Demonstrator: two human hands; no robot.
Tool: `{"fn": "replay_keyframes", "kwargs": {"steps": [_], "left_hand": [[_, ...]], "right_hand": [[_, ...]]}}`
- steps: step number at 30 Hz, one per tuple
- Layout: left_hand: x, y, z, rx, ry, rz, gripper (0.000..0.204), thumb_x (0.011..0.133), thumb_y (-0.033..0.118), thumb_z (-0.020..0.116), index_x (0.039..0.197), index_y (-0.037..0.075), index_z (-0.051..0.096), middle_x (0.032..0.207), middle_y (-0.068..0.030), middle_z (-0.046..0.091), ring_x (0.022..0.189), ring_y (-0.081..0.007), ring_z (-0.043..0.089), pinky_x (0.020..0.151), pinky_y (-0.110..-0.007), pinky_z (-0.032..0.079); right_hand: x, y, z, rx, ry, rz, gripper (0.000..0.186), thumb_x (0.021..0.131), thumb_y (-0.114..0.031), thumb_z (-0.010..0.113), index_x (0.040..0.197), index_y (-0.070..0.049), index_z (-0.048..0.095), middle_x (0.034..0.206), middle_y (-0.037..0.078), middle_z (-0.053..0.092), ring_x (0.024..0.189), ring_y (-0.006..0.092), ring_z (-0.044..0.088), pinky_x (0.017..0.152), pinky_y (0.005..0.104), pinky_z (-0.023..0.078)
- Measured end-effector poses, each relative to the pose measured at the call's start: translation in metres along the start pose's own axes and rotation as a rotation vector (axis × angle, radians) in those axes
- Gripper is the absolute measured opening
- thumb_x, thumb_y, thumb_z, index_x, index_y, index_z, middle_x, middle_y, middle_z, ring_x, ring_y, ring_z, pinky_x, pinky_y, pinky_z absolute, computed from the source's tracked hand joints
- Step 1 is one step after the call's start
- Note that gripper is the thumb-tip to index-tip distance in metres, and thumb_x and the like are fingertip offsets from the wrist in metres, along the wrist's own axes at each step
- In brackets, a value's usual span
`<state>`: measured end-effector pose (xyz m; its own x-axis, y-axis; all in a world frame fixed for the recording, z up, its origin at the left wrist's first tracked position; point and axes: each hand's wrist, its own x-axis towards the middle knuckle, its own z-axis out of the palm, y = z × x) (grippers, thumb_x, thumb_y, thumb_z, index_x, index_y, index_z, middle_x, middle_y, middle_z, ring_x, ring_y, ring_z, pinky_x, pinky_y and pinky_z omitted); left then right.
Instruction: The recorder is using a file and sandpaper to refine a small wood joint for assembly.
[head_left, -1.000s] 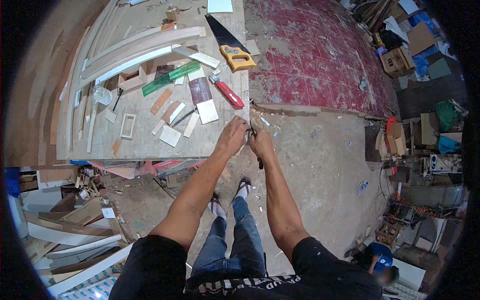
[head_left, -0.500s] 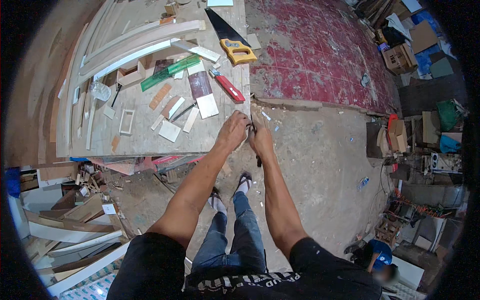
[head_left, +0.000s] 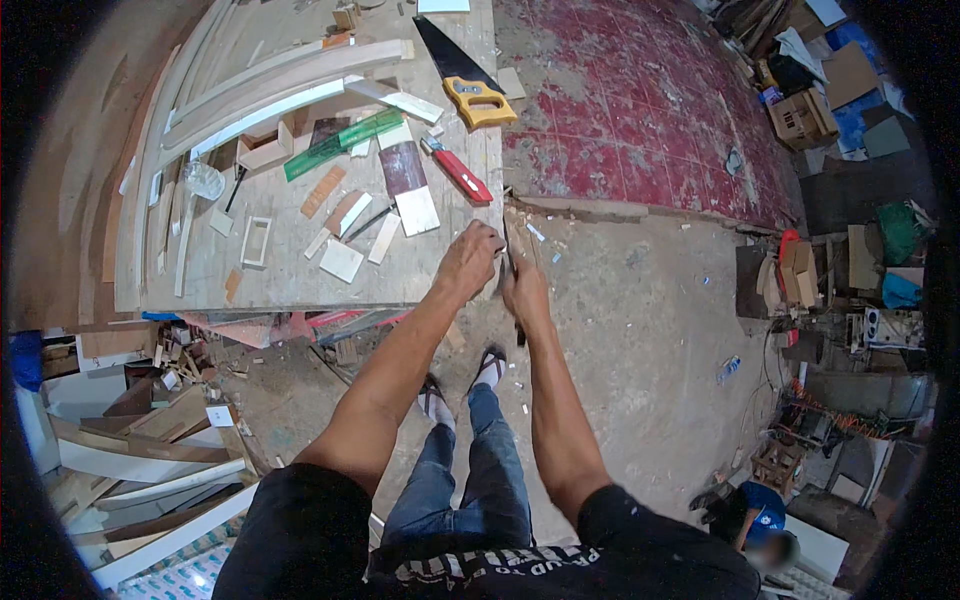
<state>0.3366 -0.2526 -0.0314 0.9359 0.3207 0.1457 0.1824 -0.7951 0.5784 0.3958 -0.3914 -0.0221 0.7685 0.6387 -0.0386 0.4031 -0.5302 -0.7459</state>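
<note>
At the right edge of the wooden worktable, my left hand is closed with its fingertips pinched together. Whatever they grip is too small or hidden to make out. My right hand is just beside it, past the table edge, wrapped round a narrow dark tool. A thin part of that tool sticks out beyond the fingers along the table edge, and a dark end shows below the hand. Its kind cannot be made out. Nearest on the tabletop are a red utility knife and a white-and-brown wooden strip.
A handsaw with a yellow handle lies farther back. Around it are a green translucent ruler, small wood blocks, a little frame and long strips. Scrap wood is heaped at left. Another person is at lower right.
My right hand has shifted slightly, and more of the dark tool's thin part shows beyond its fingers. My left hand stays pinched at the table edge.
</note>
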Motion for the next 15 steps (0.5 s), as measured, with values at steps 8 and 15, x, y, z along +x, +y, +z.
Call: {"fn": "replay_keyframes", "kwargs": {"steps": [8,15], "left_hand": [[0.002,0.000,-0.001,0.002,0.019,-0.007,0.026,0.073,-0.006,0.060,0.094,0.002,0.073,0.106,-0.0116,0.067,0.108,-0.0297,0.057,0.097,-0.037,0.049],[-0.002,-0.004,-0.002,0.003,0.023,-0.018,0.028,0.073,-0.008,0.059,0.094,0.003,0.073,0.106,-0.0124,0.067,0.108,-0.0304,0.058,0.097,-0.037,0.049]], "right_hand": [[0.000,-0.019,-0.006,-0.026,-0.009,0.018,0.037,0.086,-0.005,0.050,0.121,-0.001,0.062,0.088,0.032,0.063,0.086,0.0478,0.064,0.076,0.0498,0.050],[-0.014,-0.022,-0.004,-0.007,-0.001,0.032,0.030,0.085,-0.003,0.052,0.114,-0.001,0.063,0.090,0.032,0.064,0.087,0.0500,0.062,0.077,0.0510,0.048]]}}
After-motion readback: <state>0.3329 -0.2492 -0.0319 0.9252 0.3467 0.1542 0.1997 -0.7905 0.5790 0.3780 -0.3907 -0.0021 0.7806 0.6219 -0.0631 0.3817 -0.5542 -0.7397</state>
